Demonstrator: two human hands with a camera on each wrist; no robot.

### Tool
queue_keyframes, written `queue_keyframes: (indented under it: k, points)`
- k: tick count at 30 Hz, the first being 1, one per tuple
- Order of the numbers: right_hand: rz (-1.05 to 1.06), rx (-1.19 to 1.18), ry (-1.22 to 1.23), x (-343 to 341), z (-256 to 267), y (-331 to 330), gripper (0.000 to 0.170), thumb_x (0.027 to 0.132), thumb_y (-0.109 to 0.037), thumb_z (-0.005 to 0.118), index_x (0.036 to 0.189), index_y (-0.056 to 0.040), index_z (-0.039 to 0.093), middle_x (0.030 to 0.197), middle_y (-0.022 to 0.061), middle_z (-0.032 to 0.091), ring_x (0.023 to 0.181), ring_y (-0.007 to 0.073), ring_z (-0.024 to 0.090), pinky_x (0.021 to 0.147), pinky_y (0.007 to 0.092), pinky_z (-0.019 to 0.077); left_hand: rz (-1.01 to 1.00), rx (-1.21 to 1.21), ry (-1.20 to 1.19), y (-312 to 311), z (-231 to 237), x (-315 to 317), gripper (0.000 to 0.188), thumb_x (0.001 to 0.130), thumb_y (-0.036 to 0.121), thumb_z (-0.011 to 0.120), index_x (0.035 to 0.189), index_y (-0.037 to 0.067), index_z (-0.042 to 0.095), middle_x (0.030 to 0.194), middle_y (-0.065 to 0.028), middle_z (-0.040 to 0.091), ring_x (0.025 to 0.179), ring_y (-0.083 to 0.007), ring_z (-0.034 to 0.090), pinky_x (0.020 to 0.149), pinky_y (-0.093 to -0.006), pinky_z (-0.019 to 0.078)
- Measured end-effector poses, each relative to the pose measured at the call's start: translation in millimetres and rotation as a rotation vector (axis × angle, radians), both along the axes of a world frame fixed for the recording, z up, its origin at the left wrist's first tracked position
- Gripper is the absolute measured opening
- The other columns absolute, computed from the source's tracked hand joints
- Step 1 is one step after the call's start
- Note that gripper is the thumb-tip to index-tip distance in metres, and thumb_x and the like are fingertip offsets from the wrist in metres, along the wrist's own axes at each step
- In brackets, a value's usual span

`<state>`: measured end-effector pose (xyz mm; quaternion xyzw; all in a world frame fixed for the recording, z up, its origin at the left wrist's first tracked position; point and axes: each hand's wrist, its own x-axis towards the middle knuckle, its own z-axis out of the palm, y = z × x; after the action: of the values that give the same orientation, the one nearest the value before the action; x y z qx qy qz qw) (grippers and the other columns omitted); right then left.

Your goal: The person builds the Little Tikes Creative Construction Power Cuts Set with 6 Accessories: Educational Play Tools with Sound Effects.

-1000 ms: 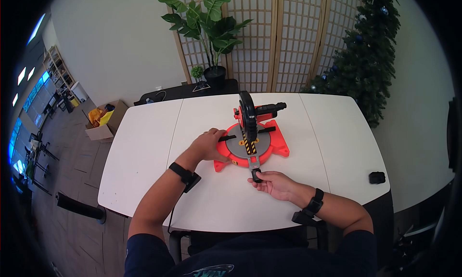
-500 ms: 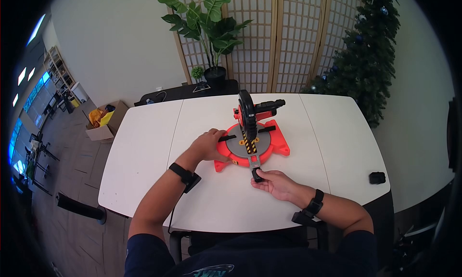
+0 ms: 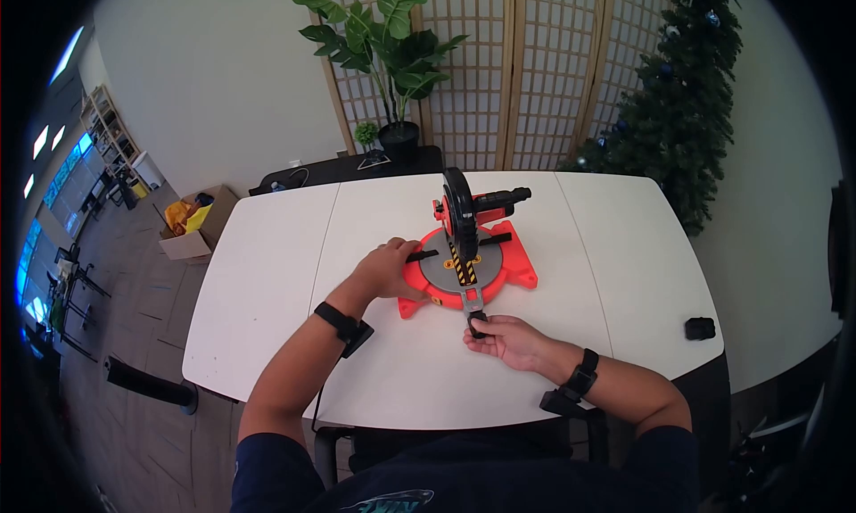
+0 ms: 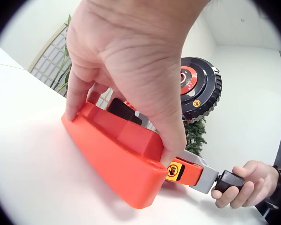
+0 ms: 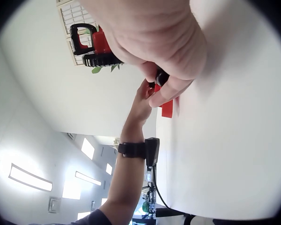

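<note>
An orange-red toy miter saw (image 3: 517, 268) with a grey round turntable (image 3: 489, 268) stands on the white table. My left hand (image 3: 383, 270) grips the left end of its base; in the left wrist view the fingers and thumb of that hand (image 4: 131, 61) span the orange base (image 4: 112, 159). At the front, my right hand (image 3: 510, 343) pinches the black knob (image 3: 478, 324) on the turntable's grey arm. The left wrist view shows thumb and fingers around this knob (image 4: 229, 181). Above the turntable the black blade guard (image 3: 459, 214) is raised.
A small black object (image 3: 699, 328) lies near the right edge of the white table (image 3: 259, 290). Behind stand a potted plant (image 3: 398, 138), a lattice screen (image 3: 553, 85) and a decorated tree (image 3: 669, 129). An open cardboard box (image 3: 212, 227) is on the floor at left.
The knob and my right hand have shifted slightly to the right since the earliest frame, turning the grey arm a little. My left hand keeps its grip on the base.
</note>
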<state>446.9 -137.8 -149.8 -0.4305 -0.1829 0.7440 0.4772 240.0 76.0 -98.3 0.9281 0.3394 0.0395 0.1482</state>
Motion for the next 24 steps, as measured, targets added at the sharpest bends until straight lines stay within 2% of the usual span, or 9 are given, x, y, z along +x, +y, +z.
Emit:
queue_keyframes:
  k: [5, 8, 10, 14, 17, 19, 20, 22, 24]
  points:
    - [0.026, -0.022, 0.110, 3, 7, -1, 0.024, 0.102, -0.022, 0.060, 0.114, -0.0021, 0.061, 0.105, 0.0084, 0.066, 0.098, 0.0177, 0.067, 0.093, 0.0320, 0.0560, 0.007, -0.002, 0.007, 0, 1, 0, 0.110, 0.052, 0.056, 0.087, 0.142, 0.005, 0.050, 0.135, -0.0186, 0.056, 0.120, -0.0363, 0.059, 0.100, -0.0403, 0.0507]
    - [-0.005, -0.049, 0.146, 4, 9, -1, 0.026, 0.100, -0.024, 0.064, 0.113, -0.0013, 0.060, 0.105, 0.0084, 0.066, 0.098, 0.0175, 0.067, 0.093, 0.0344, 0.0570, 0.003, -0.012, 0.013, -2, 4, 1, 0.110, 0.052, 0.057, 0.087, 0.142, 0.005, 0.050, 0.136, -0.0188, 0.055, 0.120, -0.0361, 0.059, 0.100, -0.0402, 0.0508]
    - [0.002, -0.021, -0.044, 0, 12, -1, 0.030, 0.097, -0.026, 0.069, 0.109, -0.0007, 0.060, 0.104, 0.0083, 0.065, 0.097, 0.0179, 0.067, 0.091, 0.0361, 0.0581, 0.011, 0.003, 0.057, -4, 7, 2, 0.110, 0.054, 0.056, 0.085, 0.143, 0.003, 0.048, 0.137, -0.0174, 0.054, 0.121, -0.0332, 0.060, 0.102, -0.0384, 0.0501]
    - [0.005, -0.020, -0.136, -3, 10, 1, 0.032, 0.094, -0.026, 0.073, 0.106, -0.0003, 0.059, 0.103, 0.0083, 0.065, 0.098, 0.0189, 0.067, 0.091, 0.0366, 0.0587, 0.014, -0.005, 0.045, -2, 4, 1, 0.111, 0.053, 0.057, 0.085, 0.144, 0.003, 0.048, 0.138, -0.0177, 0.054, 0.121, -0.0335, 0.059, 0.102, -0.0386, 0.0499]
    - [-0.006, -0.041, -0.121, -2, 11, 1, 0.030, 0.096, -0.025, 0.070, 0.107, -0.0001, 0.059, 0.105, 0.0097, 0.066, 0.100, 0.0208, 0.068, 0.094, 0.0374, 0.0580, 0.018, -0.020, 0.028, -3, 5, 1, 0.111, 0.053, 0.059, 0.087, 0.143, 0.005, 0.049, 0.138, -0.0187, 0.054, 0.121, -0.0356, 0.059, 0.102, -0.0402, 0.0503]
    - [0.009, -0.041, -0.062, 1, 9, 2, 0.026, 0.101, -0.025, 0.062, 0.109, -0.0010, 0.060, 0.108, 0.0101, 0.066, 0.103, 0.0219, 0.068, 0.095, 0.0380, 0.0569, 0.028, -0.021, 0.047, -3, 6, 2, 0.112, 0.053, 0.059, 0.087, 0.143, 0.005, 0.049, 0.138, -0.0186, 0.054, 0.122, -0.0354, 0.058, 0.102, -0.0399, 0.0502]
    - [0.009, -0.041, -0.062, 2, 7, 1, 0.026, 0.101, -0.025, 0.062, 0.109, -0.0010, 0.060, 0.108, 0.0101, 0.066, 0.103, 0.0219, 0.068, 0.095, 0.0380, 0.0569, 0.028, -0.021, 0.047, -4, 7, 2, 0.112, 0.053, 0.059, 0.087, 0.143, 0.005, 0.049, 0.138, -0.0186, 0.054, 0.122, -0.0354, 0.058, 0.102, -0.0399, 0.0502]
    - [0.014, -0.036, 0.015, 4, 5, 0, 0.024, 0.105, -0.025, 0.054, 0.113, -0.0031, 0.060, 0.111, 0.0096, 0.067, 0.103, 0.0200, 0.068, 0.093, 0.0356, 0.0556, 0.037, -0.033, 0.078, -5, 10, 3, 0.112, 0.054, 0.056, 0.086, 0.145, 0.004, 0.047, 0.140, -0.0176, 0.052, 0.124, -0.0340, 0.058, 0.104, -0.0388, 0.0491]
    - [0.035, -0.042, 0.036, 6, 8, 1, 0.024, 0.105, -0.025, 0.053, 0.115, -0.0039, 0.061, 0.110, 0.0082, 0.067, 0.102, 0.0183, 0.067, 0.091, 0.0339, 0.0548, 0.032, -0.026, 0.083, -5, 10, 3, 0.112, 0.054, 0.056, 0.086, 0.145, 0.004, 0.047, 0.140, -0.0178, 0.052, 0.124, -0.0340, 0.058, 0.104, -0.0389, 0.0491]
